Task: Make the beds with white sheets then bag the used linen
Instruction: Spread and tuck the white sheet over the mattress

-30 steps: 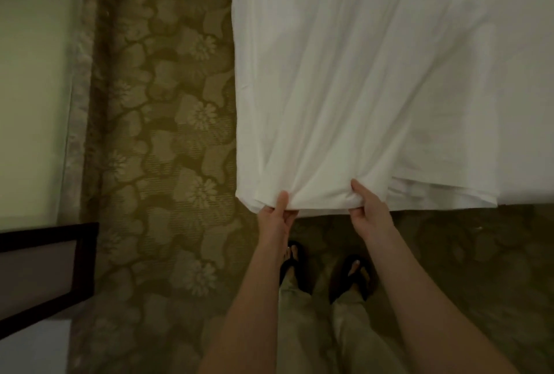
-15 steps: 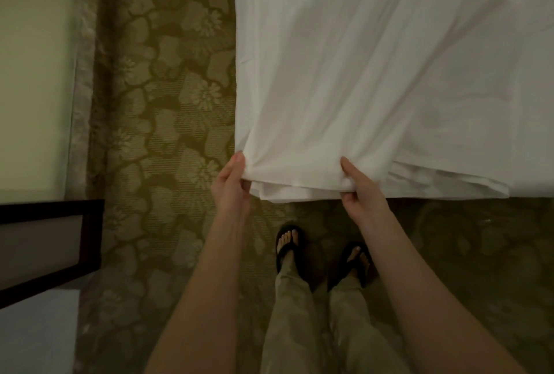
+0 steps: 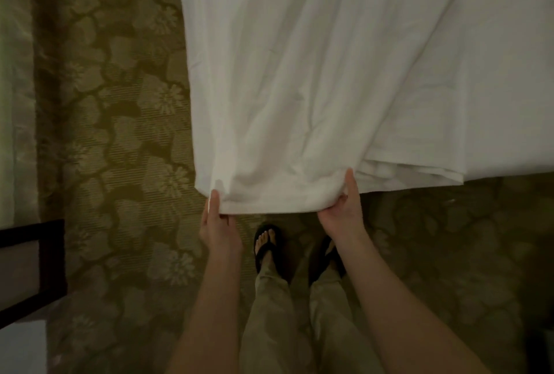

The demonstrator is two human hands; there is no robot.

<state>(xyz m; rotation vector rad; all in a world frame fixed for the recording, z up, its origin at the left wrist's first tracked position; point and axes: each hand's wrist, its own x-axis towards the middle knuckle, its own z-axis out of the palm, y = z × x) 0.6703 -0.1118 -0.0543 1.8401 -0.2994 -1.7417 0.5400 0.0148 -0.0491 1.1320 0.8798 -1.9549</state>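
A white sheet point(image 3: 344, 73) covers the bed and fills the upper right of the head view, its near edge hanging over the bed's foot. My left hand point(image 3: 218, 226) pinches the sheet's near left corner, thumb on top. My right hand point(image 3: 344, 211) grips the same near edge about a forearm's length to the right, thumb up along the cloth. Between the two hands the hem is bunched and lifted. Folded layers of white linen point(image 3: 419, 174) show under the edge to the right of my right hand.
Patterned olive carpet point(image 3: 120, 133) runs along the bed's left side and foot. A dark-framed piece of furniture point(image 3: 33, 265) stands at the lower left, below a pale curtain point(image 3: 12, 88). My feet in black sandals point(image 3: 266, 244) stand at the bed's foot.
My left hand moved left from beside my right hand to the sheet's corner and now pinches it there. The hem has been drawn toward me and lies lower in view.
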